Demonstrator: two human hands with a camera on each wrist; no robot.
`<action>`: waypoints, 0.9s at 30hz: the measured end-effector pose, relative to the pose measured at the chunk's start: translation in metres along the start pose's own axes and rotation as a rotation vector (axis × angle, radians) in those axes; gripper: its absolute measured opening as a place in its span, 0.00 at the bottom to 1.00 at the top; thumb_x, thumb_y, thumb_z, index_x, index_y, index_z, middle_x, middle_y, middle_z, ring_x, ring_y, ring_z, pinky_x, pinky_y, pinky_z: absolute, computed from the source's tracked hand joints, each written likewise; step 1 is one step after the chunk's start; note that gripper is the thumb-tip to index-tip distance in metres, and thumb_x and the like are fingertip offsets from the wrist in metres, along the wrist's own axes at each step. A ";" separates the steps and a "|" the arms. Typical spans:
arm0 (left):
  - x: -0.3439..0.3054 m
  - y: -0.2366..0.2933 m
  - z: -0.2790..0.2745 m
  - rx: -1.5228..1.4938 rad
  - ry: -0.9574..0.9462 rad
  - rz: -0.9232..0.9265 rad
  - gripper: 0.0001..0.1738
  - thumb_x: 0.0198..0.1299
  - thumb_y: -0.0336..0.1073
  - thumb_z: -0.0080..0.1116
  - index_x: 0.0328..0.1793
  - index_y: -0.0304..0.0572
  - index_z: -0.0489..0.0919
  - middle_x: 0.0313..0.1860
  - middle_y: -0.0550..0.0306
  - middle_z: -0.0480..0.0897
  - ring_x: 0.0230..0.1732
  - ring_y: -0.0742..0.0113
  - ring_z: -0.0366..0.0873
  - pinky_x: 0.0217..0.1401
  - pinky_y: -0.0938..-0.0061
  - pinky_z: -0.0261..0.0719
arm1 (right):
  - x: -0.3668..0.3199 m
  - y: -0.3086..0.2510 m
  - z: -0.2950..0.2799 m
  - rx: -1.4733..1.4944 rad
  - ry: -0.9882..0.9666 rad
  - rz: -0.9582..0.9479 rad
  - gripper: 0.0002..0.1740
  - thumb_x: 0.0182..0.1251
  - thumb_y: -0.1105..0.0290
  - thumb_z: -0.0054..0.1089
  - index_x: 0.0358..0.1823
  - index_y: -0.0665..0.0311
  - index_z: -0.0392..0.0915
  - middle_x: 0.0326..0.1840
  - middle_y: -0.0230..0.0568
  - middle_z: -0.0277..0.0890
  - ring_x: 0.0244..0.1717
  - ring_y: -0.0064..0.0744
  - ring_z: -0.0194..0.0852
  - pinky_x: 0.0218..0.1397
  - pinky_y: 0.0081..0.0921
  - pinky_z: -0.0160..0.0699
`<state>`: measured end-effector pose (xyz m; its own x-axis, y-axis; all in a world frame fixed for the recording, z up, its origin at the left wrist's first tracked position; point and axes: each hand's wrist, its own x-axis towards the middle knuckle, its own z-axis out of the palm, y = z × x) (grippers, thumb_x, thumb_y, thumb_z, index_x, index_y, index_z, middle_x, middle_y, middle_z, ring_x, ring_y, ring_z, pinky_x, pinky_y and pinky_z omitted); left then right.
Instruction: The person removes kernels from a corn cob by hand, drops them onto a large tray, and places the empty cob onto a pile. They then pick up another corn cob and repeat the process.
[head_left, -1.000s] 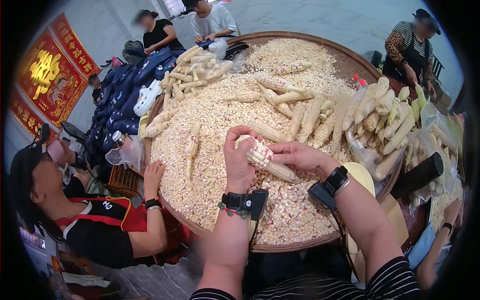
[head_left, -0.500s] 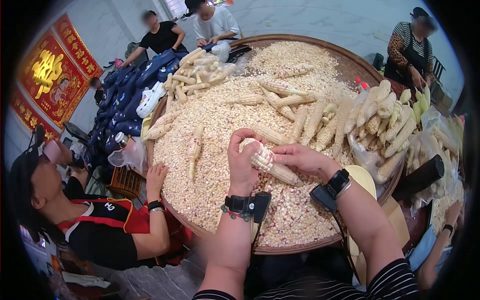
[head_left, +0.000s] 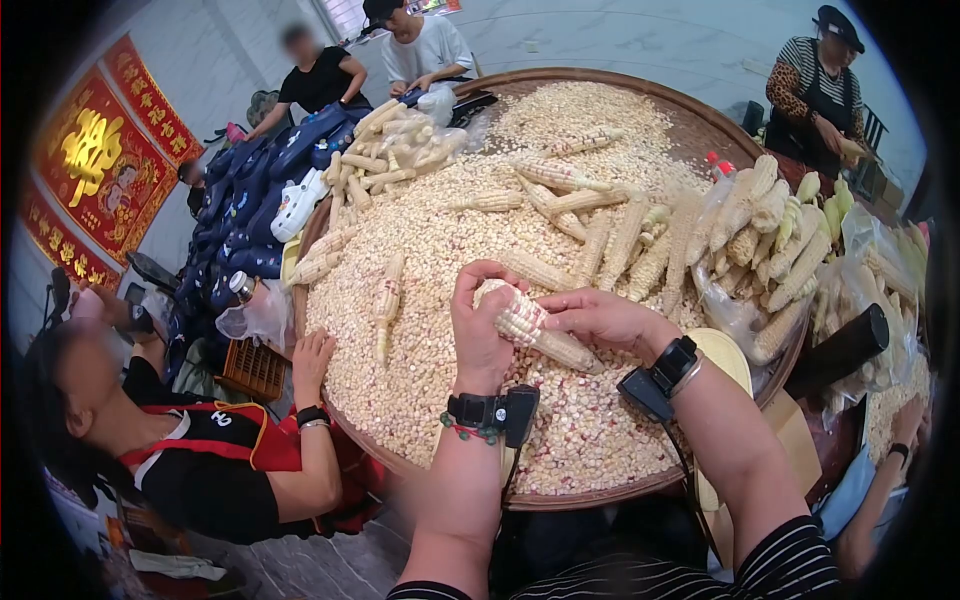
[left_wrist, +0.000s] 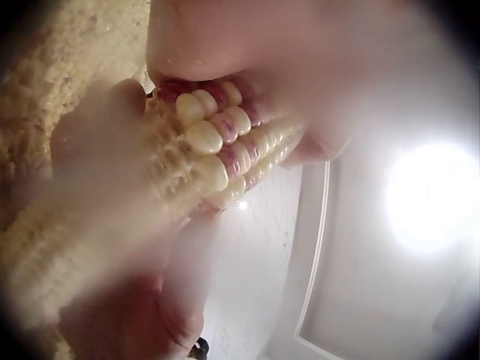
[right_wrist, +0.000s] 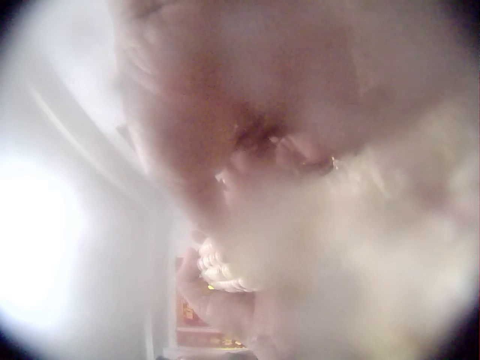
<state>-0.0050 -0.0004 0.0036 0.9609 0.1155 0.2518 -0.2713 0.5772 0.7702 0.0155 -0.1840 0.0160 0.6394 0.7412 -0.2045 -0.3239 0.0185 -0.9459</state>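
An ear of corn (head_left: 522,318) with white and purple-red kernels slants between my two hands above the kernel pile. My left hand (head_left: 481,335) grips its upper end, where kernels still sit in rows. Thumb and fingers of my right hand (head_left: 612,318) pinch it around the middle, at the edge of the kernel rows. The lower part is bare cob, pointing down to the right. Up close in the left wrist view, plump kernels (left_wrist: 214,139) border the stripped cob (left_wrist: 67,232). Much of the right wrist view is blurred by the near hand and cob.
Loose kernels (head_left: 450,230) cover a large round wooden tray (head_left: 715,125). Corn ears and bare cobs (head_left: 605,245) lie on them, with bagged ears (head_left: 760,230) at right. A dark cylinder (head_left: 838,350) juts in at right. Blue clogs (head_left: 240,220) are heaped at left. Other people surround the tray.
My hands stay around the same ear, shifting slightly. At the back left a person has reached an arm out toward the clogs; the person at left has tilted their head.
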 end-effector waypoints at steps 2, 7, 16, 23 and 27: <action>-0.001 0.001 0.001 0.004 -0.007 -0.001 0.15 0.55 0.26 0.53 0.50 0.40 0.72 0.39 0.54 0.78 0.42 0.61 0.80 0.49 0.66 0.82 | 0.002 0.002 -0.003 -0.029 0.027 0.031 0.26 0.69 0.61 0.60 0.65 0.64 0.71 0.50 0.26 0.78 0.45 0.11 0.71 0.50 0.14 0.70; -0.002 0.003 0.003 0.016 -0.009 0.002 0.15 0.55 0.26 0.52 0.50 0.40 0.72 0.39 0.55 0.77 0.43 0.62 0.80 0.50 0.66 0.82 | 0.006 0.008 -0.005 0.014 -0.054 -0.046 0.26 0.69 0.62 0.60 0.65 0.63 0.71 0.52 0.25 0.78 0.47 0.10 0.71 0.52 0.14 0.70; -0.002 0.002 0.002 0.013 -0.032 0.009 0.15 0.55 0.27 0.53 0.50 0.40 0.72 0.40 0.55 0.77 0.43 0.62 0.80 0.50 0.66 0.82 | 0.003 0.007 -0.008 -0.024 -0.105 -0.086 0.27 0.70 0.62 0.58 0.68 0.64 0.68 0.55 0.25 0.76 0.51 0.10 0.70 0.57 0.14 0.68; -0.003 0.004 0.003 -0.003 -0.029 -0.003 0.15 0.55 0.27 0.55 0.50 0.40 0.72 0.40 0.55 0.77 0.43 0.61 0.80 0.49 0.66 0.82 | 0.006 0.011 -0.014 -0.072 -0.018 0.045 0.27 0.70 0.61 0.59 0.66 0.66 0.69 0.55 0.27 0.76 0.52 0.11 0.69 0.57 0.16 0.68; -0.003 0.003 0.003 -0.027 -0.035 -0.009 0.15 0.55 0.27 0.56 0.50 0.40 0.72 0.40 0.55 0.77 0.42 0.61 0.80 0.49 0.67 0.82 | 0.009 0.010 -0.008 -0.151 -0.060 -0.112 0.27 0.70 0.61 0.59 0.66 0.66 0.70 0.55 0.27 0.76 0.52 0.11 0.69 0.57 0.16 0.69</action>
<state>-0.0087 -0.0020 0.0067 0.9605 0.0825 0.2657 -0.2608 0.5996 0.7566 0.0235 -0.1828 0.0029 0.6215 0.7788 -0.0849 -0.1416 0.0051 -0.9899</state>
